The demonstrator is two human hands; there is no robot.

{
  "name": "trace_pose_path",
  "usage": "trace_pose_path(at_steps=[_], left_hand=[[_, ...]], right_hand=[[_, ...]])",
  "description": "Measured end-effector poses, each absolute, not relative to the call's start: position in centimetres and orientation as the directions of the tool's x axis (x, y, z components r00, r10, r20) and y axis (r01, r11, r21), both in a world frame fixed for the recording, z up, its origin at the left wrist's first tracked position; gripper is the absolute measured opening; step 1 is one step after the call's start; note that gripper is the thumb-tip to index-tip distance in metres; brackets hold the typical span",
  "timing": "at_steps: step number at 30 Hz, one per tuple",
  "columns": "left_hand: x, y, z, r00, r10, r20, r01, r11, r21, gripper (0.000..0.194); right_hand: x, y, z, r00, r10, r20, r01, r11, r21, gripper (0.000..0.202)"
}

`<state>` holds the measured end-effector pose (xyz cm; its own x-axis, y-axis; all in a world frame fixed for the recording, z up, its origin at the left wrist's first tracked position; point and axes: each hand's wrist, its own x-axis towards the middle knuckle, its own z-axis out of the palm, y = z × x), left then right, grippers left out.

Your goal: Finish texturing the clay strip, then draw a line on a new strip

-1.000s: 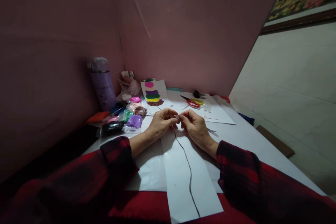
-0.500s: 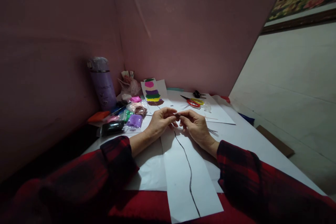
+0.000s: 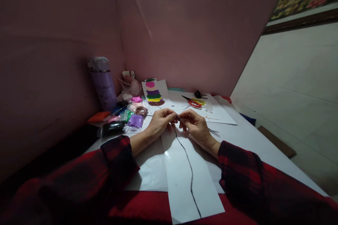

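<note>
Between the fingertips of both hands is a small dark brown piece (image 3: pixel 178 117), mostly covered by the fingers. My left hand (image 3: pixel 161 121) pinches it from the left with thumb and forefinger. From the right, my right hand (image 3: pixel 195 126) pinches the same piece. Both hands are just above the far end of a long white paper strip (image 3: pixel 179 182). A wavy dark line (image 3: pixel 191 172) runs down the strip, whose near end hangs over the table's front edge.
Packets of coloured clay (image 3: pixel 135 121) and a purple bottle (image 3: pixel 104 86) stand at the left. Behind the hands lie a sheet with coloured bands (image 3: pixel 154 92), red-and-yellow scissors (image 3: pixel 194 103) and a black-handled tool (image 3: pixel 198 94). Metal tips (image 3: pixel 214 132) show beside my right wrist.
The fingertips have shifted slightly around the brown piece, and less of it shows now. Both forearms have stayed nearly in place.
</note>
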<state>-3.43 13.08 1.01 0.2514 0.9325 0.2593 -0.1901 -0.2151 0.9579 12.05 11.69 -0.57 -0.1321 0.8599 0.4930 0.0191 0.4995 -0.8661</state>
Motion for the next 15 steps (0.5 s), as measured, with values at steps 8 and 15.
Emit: trace_pose_path(at_steps=[8,15], left_hand=[[-3.27,13.14,1.23,0.216,0.929,0.301,-0.118,-0.281,0.952,0.028],[-3.3,13.03,1.2,0.319,0.905,0.28,-0.068,-0.273,0.96,0.037]], right_hand=[[11.92,11.64,-0.72,-0.086,0.85,0.52,0.083,0.526,-0.846,0.014],[12.0,11.74,-0.9,-0.077,0.834,0.546,0.1,0.551,-0.829,0.022]])
